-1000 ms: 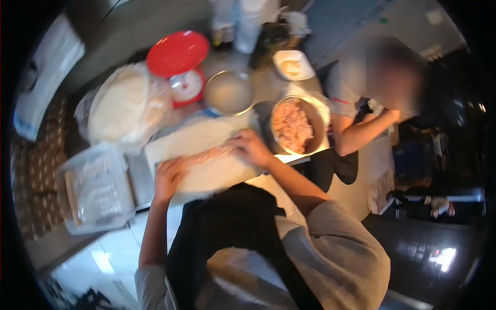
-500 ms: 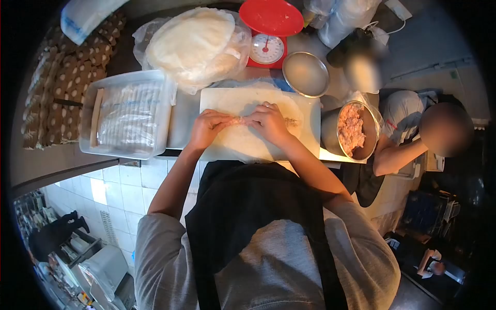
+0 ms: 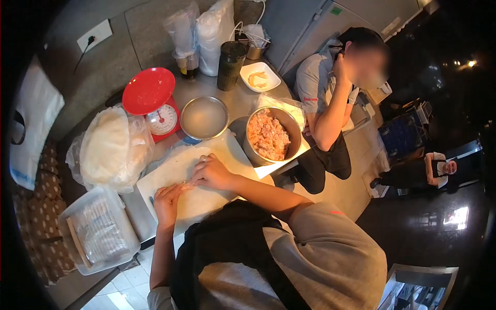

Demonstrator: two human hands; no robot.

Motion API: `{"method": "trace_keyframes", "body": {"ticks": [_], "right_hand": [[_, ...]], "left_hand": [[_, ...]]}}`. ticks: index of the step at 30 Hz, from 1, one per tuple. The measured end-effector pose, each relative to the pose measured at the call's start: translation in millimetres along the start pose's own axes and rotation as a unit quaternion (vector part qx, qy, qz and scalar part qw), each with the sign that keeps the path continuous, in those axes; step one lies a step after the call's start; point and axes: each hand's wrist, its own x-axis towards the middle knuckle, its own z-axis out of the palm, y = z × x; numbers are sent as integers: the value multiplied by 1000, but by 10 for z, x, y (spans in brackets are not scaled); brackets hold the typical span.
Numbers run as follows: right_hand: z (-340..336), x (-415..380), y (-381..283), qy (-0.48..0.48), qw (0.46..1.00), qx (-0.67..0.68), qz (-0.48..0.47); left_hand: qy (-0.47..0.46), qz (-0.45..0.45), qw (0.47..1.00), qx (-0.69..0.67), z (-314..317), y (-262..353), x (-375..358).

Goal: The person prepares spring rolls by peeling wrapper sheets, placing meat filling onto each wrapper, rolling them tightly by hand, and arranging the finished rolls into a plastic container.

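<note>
On the pale board [image 3: 237, 155] lies a thin round wrapper [image 3: 199, 204], with a strip of pinkish filling [image 3: 184, 186] near its upper part. My left hand [image 3: 167, 202] pinches the left end of that strip. Close beside it, my right hand [image 3: 211, 173] has its fingers pressed together on the strip's other side, a ring on one finger. Most of the filling is hidden under my fingers. To the right of the board stands a metal pot of pinkish minced filling [image 3: 268, 135].
A bowl of cloudy liquid [image 3: 204, 118] and a red scale [image 3: 161, 120] stand behind the board. Stacked wrappers in plastic [image 3: 106, 150] and a tub of rolls [image 3: 98, 230] are at left. A seated person [image 3: 323, 88] is beyond the pot, near a white dish [image 3: 260, 77].
The view has turned to the right, so the board now appears tilted and lower left. My hands remain on the filling. The seated person's face is now turned more into view, one hand raised to it.
</note>
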Motion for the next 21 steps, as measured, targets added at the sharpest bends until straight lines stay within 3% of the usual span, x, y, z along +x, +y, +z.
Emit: {"method": "trace_keyframes", "body": {"ticks": [5,12,13,17,21], "right_hand": [[-166,-214,186,46,998,-5,34],[-307,-344,248,52,993,4,107],[-311,-358,275,95,992,26,81],[-281,-445,518,73,994,53,55],[-464,-410,381,63,993,60,77]], "left_hand": [[-17,32,999,21,-112,143,91],[-18,63,998,21,312,253,268],[-17,68,997,20,335,287,300],[-8,150,987,51,456,433,441],[10,110,993,34,573,536,492]]}}
